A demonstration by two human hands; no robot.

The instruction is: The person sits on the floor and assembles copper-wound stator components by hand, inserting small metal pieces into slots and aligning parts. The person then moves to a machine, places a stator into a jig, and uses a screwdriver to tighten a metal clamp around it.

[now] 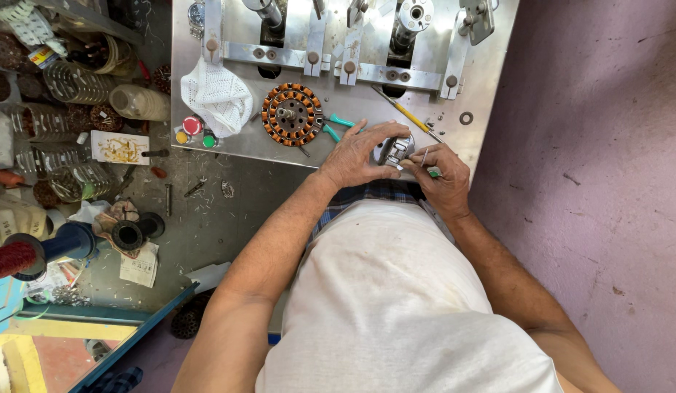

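white shirt [396, 306] closest to the lens, forearms reaching out to the steel desk [491, 94]. looks like mid-step on a small metal part [395, 150] at the near desk edge. left hand [360, 154] curled over it, fingers pressing it down. right hand [443, 177] pinched shut on a thin green-handled tool [430, 167], tip beside the part. next move likely calls for steady, fine tip placement. copper-wound stator [291, 114] just left, untouched.
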